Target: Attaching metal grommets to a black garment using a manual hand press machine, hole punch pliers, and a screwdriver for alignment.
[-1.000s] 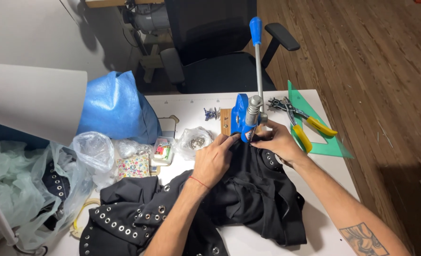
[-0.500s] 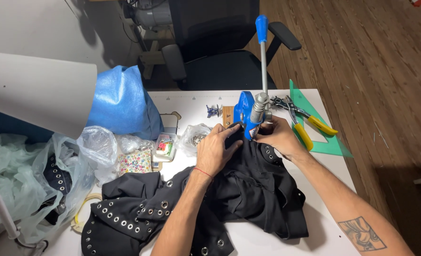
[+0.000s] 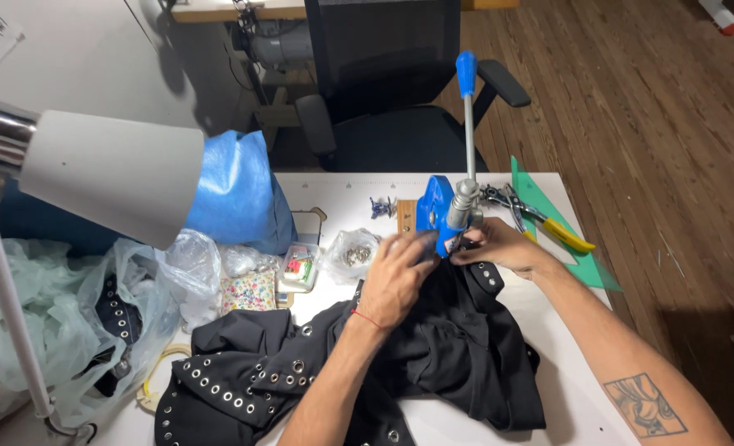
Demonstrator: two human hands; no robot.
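Both hands, left hand [image 3: 397,277] and right hand [image 3: 503,248], pinch the black eyelet-studded garment [image 3: 433,347] beneath the blue hand press [image 3: 443,213].

Black garment [image 3: 458,347] with silver eyelets, blue press [image 3: 434,211], green triangle ruler [image 3: 548,206].

White counter [image 3: 342,194] at centre, black mesh office chair [image 3: 400,99] at 12 o'clock, brown wooden plank floor [image 3: 631,107] at 2 o'clock, pale wall [image 3: 78,58] at 10 o'clock, white lamp shade [image 3: 111,177] at 9 o'clock
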